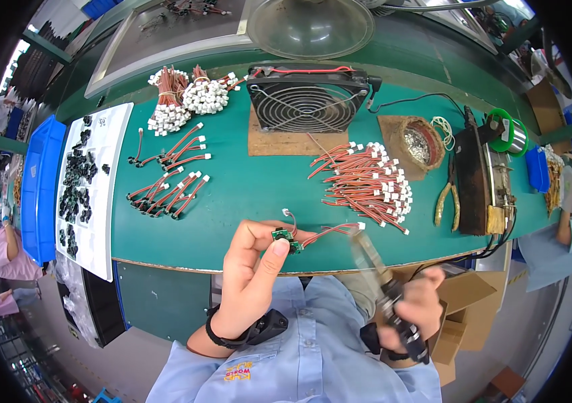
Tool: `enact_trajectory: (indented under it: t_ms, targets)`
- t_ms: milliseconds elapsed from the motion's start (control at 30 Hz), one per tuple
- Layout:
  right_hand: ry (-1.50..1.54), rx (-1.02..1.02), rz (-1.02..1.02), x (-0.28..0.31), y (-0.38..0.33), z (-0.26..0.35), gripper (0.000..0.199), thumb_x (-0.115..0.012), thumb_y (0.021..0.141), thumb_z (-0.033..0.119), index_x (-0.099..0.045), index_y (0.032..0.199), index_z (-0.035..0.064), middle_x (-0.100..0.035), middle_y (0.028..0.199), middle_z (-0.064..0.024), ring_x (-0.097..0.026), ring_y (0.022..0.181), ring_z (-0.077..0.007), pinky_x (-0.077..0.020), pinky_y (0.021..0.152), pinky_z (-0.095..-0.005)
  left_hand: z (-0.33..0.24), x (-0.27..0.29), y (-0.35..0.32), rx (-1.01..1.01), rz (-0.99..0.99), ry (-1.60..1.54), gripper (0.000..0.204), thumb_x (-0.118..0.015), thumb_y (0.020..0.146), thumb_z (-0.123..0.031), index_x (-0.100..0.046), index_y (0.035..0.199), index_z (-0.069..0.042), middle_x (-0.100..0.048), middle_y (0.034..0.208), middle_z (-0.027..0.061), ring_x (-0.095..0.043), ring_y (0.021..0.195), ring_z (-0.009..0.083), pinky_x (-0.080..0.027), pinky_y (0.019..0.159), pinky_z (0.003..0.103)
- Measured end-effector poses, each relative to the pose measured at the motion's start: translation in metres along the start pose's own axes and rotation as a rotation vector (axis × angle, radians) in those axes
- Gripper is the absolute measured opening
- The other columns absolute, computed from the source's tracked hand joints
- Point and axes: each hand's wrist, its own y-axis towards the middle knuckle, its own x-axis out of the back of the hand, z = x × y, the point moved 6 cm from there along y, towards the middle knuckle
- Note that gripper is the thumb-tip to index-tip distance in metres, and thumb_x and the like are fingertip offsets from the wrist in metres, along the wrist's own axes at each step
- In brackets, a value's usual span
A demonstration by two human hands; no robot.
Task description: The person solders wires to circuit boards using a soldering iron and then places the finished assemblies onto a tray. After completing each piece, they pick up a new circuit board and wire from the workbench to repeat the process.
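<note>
Between the thumb and fingers of my left hand (249,265) is a small green circuit board (283,236), held above the bench's front edge. Red and dark wires with white connectors (361,226) run from the area of the board; one lead reaches right, another stands up behind the fingers. My right hand (420,309) is closed round the black handle of a soldering iron (374,263). Motion blurs the iron, and its metal end points up and left, near the right-hand connector. Whether it touches the wire, I cannot tell.
Loose wire leads (366,185) lie right of centre, wired boards (165,195) to the left. A white tray (119,134) carries small dark parts. Behind stand a black fan (309,101) and bundled leads (168,101). Pliers (448,195), a round tin (422,142) and a solder spool (515,134) are right.
</note>
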Motion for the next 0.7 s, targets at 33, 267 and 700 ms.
enact_trajectory:
  t_ms: [33, 267, 700]
  targets:
    - [-0.002, -0.003, 0.000, 0.000, 0.000, 0.003, 0.042, -0.072, 0.067, 0.034, -0.058, 0.100, 0.0120, -0.057, 0.070, -0.0055, -0.052, 0.065, -0.0148, -0.0305, 0.086, -0.0459, 0.002, 0.000, 0.000, 0.002, 0.002, -0.002, 0.013, -0.044, 0.094, -0.013, -0.046, 0.097, -0.001, -0.061, 0.101, 0.0180, -0.058, 0.095, 0.0210, -0.040, 0.090, 0.034]
    - [0.060, -0.099, 0.138, -0.015, 0.003, 0.011, 0.034, -0.079, 0.055, 0.026, -0.067, 0.086, 0.0173, -0.056, 0.070, 0.0026, -0.054, 0.060, -0.0129, -0.0313, 0.081, -0.0371, 0.002, 0.001, 0.000, -0.103, 0.035, 0.166, 0.012, -0.044, 0.093, -0.011, -0.043, 0.100, -0.001, -0.061, 0.101, 0.0182, -0.058, 0.097, 0.0215, -0.041, 0.089, 0.033]
    - [0.057, -0.090, 0.143, -0.021, 0.005, 0.009, 0.036, -0.078, 0.056, 0.026, -0.067, 0.089, 0.0174, -0.056, 0.070, 0.0029, -0.054, 0.060, -0.0129, -0.0323, 0.081, -0.0370, 0.004, 0.000, -0.001, -0.088, 0.028, 0.134, 0.012, -0.045, 0.093, -0.010, -0.042, 0.099, 0.000, -0.059, 0.104, 0.0185, -0.059, 0.097, 0.0231, -0.043, 0.088, 0.034]
